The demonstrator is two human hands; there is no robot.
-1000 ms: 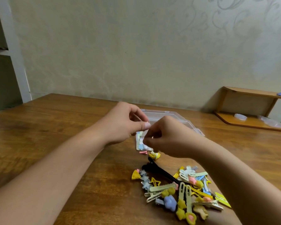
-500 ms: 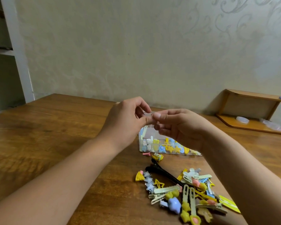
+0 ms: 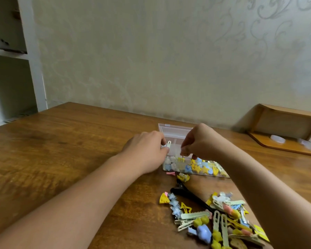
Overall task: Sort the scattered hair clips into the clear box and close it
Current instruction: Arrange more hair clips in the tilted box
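Now both hands work over the clear box (image 3: 176, 131).

Left hand (image 3: 147, 150) pinches a pale clip (image 3: 169, 143) at the box's left edge; right hand (image 3: 200, 141) curls just beside it (what it holds cannot be told). Nearer the person than both, scattered clips (image 3: 221, 220) lie on the table (image 3: 61, 150).

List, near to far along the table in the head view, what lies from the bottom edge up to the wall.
Pile of loose hair clips → black clip → yellow clip → clear box, with the left hand and right hand at it → open lid.
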